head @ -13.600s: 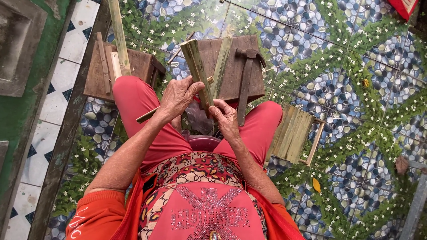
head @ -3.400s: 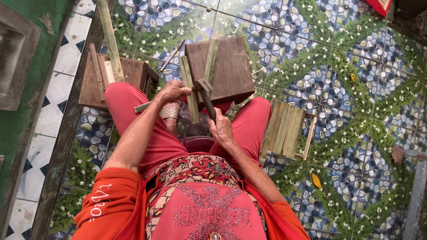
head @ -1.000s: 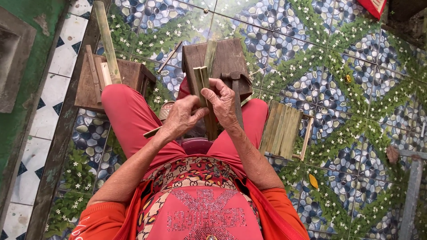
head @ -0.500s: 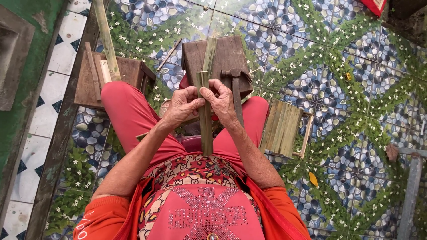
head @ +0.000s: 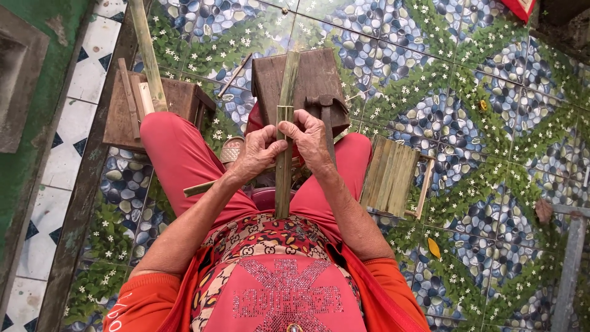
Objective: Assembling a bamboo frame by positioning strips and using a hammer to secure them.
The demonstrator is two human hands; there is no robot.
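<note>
At the far left, a small wooden stool stands on the tiled floor, with a few loose bamboo pieces lying on its top. The left hand is curled shut around the left edge of a green bamboo strip, thumb pressed against it near the upper end. The strip stands nearly upright between the 2 hands, its long axis running from the person's lap away toward a second wooden stool ahead, and its lower end rests near the waist. The right hand grips the same strip from the other side, fingers closed on it just opposite the left, so both hands sit equally near. A hammer lies just behind the right hand. Farther right, a bundle of flat bamboo slats lies on the floor beside the right knee.
</note>
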